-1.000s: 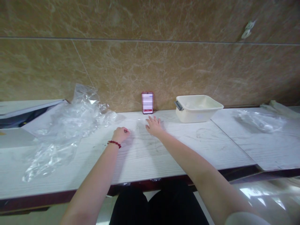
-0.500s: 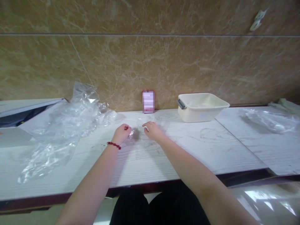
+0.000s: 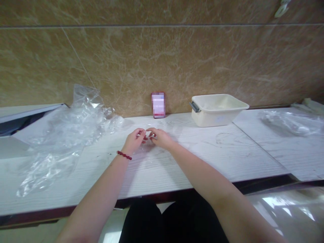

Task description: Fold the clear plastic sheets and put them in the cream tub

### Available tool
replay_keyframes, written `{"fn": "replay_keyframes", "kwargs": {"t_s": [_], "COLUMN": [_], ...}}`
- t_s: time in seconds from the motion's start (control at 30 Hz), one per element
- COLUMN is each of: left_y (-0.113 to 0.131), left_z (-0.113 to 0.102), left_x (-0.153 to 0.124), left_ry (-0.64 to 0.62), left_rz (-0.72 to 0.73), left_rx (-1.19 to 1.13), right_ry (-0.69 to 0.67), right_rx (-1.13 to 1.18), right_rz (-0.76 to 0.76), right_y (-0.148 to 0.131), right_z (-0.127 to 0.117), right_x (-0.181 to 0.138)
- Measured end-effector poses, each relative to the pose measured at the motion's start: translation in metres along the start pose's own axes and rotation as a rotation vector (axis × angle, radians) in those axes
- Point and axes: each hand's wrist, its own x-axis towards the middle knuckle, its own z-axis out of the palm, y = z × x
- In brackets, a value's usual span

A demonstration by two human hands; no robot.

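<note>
My left hand (image 3: 136, 139), with a dark red bead bracelet (image 3: 124, 155) at the wrist, is closed in a pinch on a small clear plastic piece (image 3: 143, 147). Its outline is faint against the white table. My right hand (image 3: 161, 138) meets the left fingertips, its fingers curled in. Whatever its fingertips grip is too small to make out. Both hands are just above the tabletop, in front of a phone (image 3: 158, 105) that leans upright against the wall.
A heap of clear plastic bags (image 3: 76, 125) covers the table's left side, beside an open white box (image 3: 15, 145). To the right stands a cream plastic tub (image 3: 215, 118) with a grey handle. More clear plastic (image 3: 291, 122) lies at the far right. A brown marbled wall (image 3: 141, 60) closes off the back.
My hands were apart and have come together at the fingertips. The left hand moved slightly right and the right hand slightly left. The whole view has shifted a little.
</note>
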Motion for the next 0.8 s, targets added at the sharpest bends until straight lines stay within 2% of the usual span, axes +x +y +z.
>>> {"fn": "replay_keyframes", "kwargs": {"t_s": [0.1,0.23,0.4,0.63,0.8], "left_y": [-0.002,-0.009,-0.022,-0.033,-0.038], "left_z": [-0.011,-0.020,-0.018,-0.017,-0.014], "left_x": [0.001,0.004,0.008,0.012,0.012], "left_ry": [-0.002,-0.101,-0.234,-0.269,-0.290], "left_rz": [0.060,0.190,0.263,0.403,0.412], "left_rx": [0.214,0.431,0.500,0.517,0.569], "right_ry": [-0.054,-0.150,-0.222,-0.277,-0.310], "right_rx": [-0.028,-0.121,-0.177,-0.217,-0.252], "right_rz": [-0.045,-0.124,-0.133,-0.116,-0.112], "right_y": [0.004,0.009,0.014,0.020,0.022], "right_z": [-0.005,-0.015,-0.024,-0.029,-0.028], "right_x": [0.000,-0.001,-0.003,-0.005,-0.003]}}
